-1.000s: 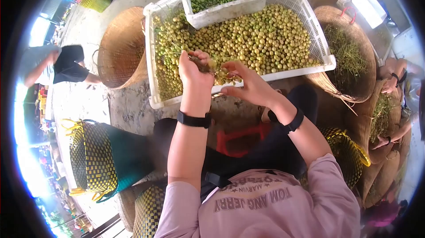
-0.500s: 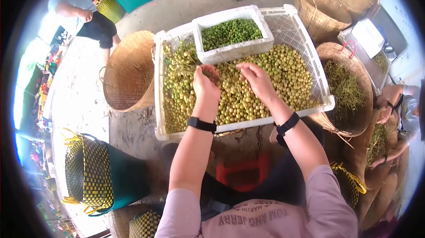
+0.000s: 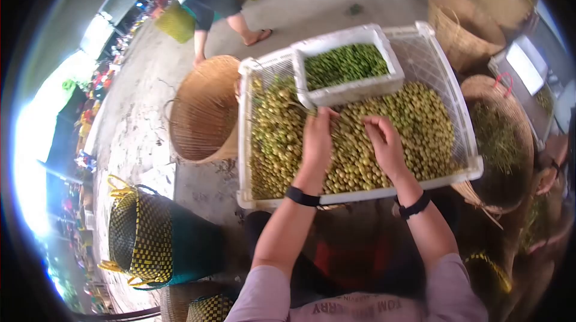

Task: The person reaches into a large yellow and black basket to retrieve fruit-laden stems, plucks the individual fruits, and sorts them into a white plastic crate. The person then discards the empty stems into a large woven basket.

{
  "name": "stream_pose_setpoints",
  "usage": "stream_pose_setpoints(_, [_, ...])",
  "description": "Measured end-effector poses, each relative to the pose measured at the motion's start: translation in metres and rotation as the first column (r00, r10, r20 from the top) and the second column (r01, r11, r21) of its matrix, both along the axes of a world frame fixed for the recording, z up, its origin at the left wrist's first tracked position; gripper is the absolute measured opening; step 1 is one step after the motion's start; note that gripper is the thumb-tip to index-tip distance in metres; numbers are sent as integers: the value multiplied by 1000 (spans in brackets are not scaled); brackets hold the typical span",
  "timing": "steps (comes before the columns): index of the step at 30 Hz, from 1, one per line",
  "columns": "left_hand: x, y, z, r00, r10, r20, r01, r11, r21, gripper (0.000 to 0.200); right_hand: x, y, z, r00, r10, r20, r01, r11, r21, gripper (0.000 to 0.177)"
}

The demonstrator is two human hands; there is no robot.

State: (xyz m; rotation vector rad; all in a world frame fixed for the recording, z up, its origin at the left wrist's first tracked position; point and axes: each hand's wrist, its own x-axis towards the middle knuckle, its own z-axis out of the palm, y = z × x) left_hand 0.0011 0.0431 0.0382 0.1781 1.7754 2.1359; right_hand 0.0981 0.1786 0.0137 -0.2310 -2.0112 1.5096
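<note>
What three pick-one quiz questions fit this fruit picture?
1. Where is the small white box? A in the big crate B on the ground C in a basket
2. What colour are the wristbands? A red B black C white
3. The left hand and right hand are? A touching fruit B waving C holding a basket
A, it sits among the crate's fruit; B, both bands are black; A, both hands rest on the pile.

Your left hand and right hand moved from near rim of crate to its middle, now palms down on fruit, close to foam box. Stem in left hand no more visible.
</note>
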Motion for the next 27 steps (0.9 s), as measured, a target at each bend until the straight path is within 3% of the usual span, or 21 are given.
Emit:
stream_pose_setpoints(1, [-3,-12,3,999,-23,37,22,1000,20,33,5,7,-3,999,-23,39,23,1000,-6,14])
stream_pose_setpoints(3, [-12,-31,-1,999,48,-8,-49,999,-11,35,13,20,-12,994,-31,104,55,969,-239,14])
stream_pose_setpoints(5, [-10,-42,14,992,127,7,-127,985,118,32,15,29,-21,986,-61,154,96,968,-233,14])
stream_pose_setpoints(7, [-1,-57,43,990,121,-79,-135,967,-218,31,15,35,-25,979,-79,189,121,967,-222,14])
stream_pose_setpoints(9, [-11,-68,37,958,206,-199,-226,970,-85,33,15,38,-24,968,-94,235,122,987,-109,15])
stream_pose_setpoints(10, [-5,-68,55,951,298,-85,-309,933,-184,31,12,43,-29,952,-94,292,121,990,-74,15])
stream_pose_setpoints(11, [-5,-71,61,949,316,21,-316,949,1,27,10,44,-26,948,-95,305,122,990,-68,15])
stream_pose_setpoints(12, [-9,-79,55,948,317,36,-317,949,-1,27,9,43,-23,948,-111,298,127,991,-34,15])
stream_pose_setpoints(14, [-23,-99,42,984,175,-21,-153,906,395,21,5,45,-20,940,-127,316,113,992,64,17])
stream_pose_setpoints(15, [-27,-103,37,982,187,1,-168,878,449,21,3,47,-23,936,-131,325,115,991,70,17])
stream_pose_setpoints(18, [-32,-107,23,976,212,47,-210,867,453,20,-3,50,-33,906,-122,404,22,970,242,18])
stream_pose_setpoints(21, [-27,-108,2,977,164,133,-205,887,413,19,-2,53,-35,858,-206,471,36,938,345,16])
stream_pose_setpoints(24, [-19,-101,-12,957,154,248,-220,939,265,18,-1,57,-43,855,-255,453,31,895,446,17])
stream_pose_setpoints(27, [-22,-103,-24,950,37,310,-148,928,341,18,0,47,-46,846,-239,476,-68,837,542,24])
